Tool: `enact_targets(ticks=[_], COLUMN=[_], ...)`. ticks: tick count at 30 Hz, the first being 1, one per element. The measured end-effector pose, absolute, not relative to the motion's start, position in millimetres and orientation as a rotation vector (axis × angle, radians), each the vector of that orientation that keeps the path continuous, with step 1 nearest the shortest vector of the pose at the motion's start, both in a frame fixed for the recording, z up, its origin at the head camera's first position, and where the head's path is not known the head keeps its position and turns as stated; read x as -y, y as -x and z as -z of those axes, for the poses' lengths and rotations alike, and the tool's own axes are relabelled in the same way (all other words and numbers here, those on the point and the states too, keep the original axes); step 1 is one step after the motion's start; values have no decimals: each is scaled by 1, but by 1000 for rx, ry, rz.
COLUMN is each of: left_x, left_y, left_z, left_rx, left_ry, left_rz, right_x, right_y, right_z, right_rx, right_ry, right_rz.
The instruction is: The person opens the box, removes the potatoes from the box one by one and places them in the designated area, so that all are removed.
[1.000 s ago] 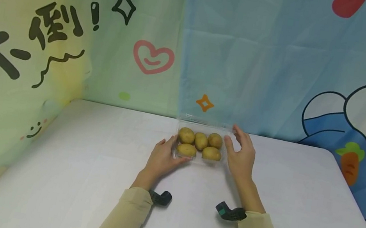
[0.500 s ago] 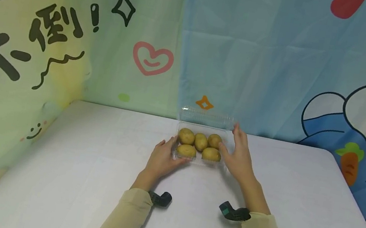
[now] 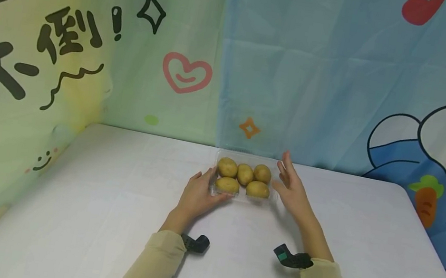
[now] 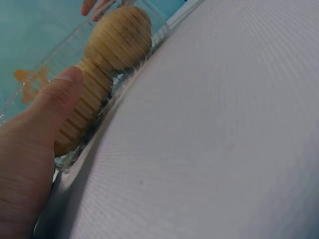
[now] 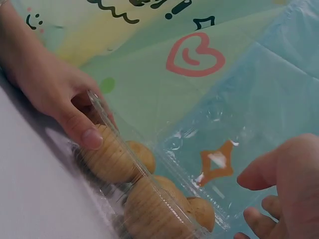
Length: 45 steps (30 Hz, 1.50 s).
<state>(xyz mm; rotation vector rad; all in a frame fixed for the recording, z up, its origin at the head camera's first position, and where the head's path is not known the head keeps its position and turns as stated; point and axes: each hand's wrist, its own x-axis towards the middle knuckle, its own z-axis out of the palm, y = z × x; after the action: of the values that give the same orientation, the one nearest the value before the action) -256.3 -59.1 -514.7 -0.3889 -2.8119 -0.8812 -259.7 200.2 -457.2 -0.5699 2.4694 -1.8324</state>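
On the white bench (image 3: 233, 275), the left hand (image 3: 197, 193) was the nearer, gripping the left end of the clear box (image 3: 242, 192), whose long axis ran crosswise toward the right hand (image 3: 295, 195) – fingers spread, just beside – with five potatoes (image 3: 245, 175) inside.

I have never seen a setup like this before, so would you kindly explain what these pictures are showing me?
There is no machine here: a person works with two bare hands. The wide pictures come from a camera on the head; the close ones from small cameras worn on each wrist. On a white table, before a printed backdrop, sits a clear plastic box holding five potatoes. The left hand grips its left side, thumb against the near wall. The right hand is by its right side, holding nothing; whether it touches the plastic is hard to tell.
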Motion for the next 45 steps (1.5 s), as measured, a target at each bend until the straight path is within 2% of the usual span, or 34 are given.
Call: enact_targets(ticks=[8, 15, 24, 35, 45], left_x=[59, 59, 58, 61, 60], left_y=[256, 256, 255, 256, 256], left_z=[513, 512, 509, 514, 514], left_rx=[2820, 2827, 2829, 2827, 2830], left_ry=[370, 366, 365, 365, 371], left_rz=[898, 893, 913, 918, 897], right_x=[-196, -189, -173, -154, -143], right_y=[259, 255, 241, 235, 238], right_z=[457, 451, 433, 433, 433], right_rx=[-2626, -2870, -3141, -3225, -3227], right_ry=[518, 453, 223, 261, 192], right_rz=[1688, 1362, 847, 686, 574])
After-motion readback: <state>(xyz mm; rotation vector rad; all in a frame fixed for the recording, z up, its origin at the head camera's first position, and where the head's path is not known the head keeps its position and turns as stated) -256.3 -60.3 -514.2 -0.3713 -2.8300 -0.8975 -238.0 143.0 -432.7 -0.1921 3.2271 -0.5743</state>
